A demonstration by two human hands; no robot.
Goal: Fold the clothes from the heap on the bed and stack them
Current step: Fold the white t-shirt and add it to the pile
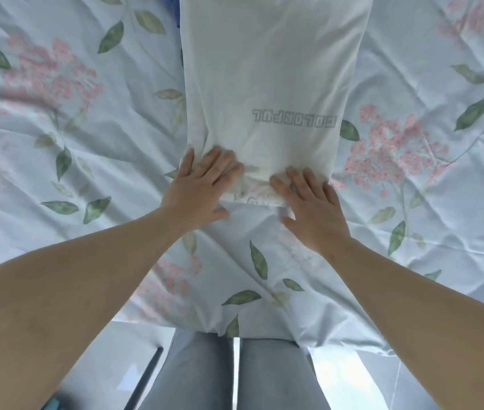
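On my feed both arms are bare and stretched forward, with the left forearm (72,291) and right forearm (427,306) angling in from the bottom corners toward the middle. The left hand (202,187) is palm down, fingers (223,161) straight and a bit spread. The right hand (311,208) is the same deal, flat, sitting slightly lower in view. Thumbs (220,216) point inward toward each other, hands close but not touching.

Far beyond both hands, the long white fabric garment with grey lettering (264,69) runs off the top edge. A blue cloth scrap (176,13) peeks from behind it, mostly hidden. The left hand (199,190) and right hand (308,208) cover its near hem, the left's fingertips (223,158) blurred.
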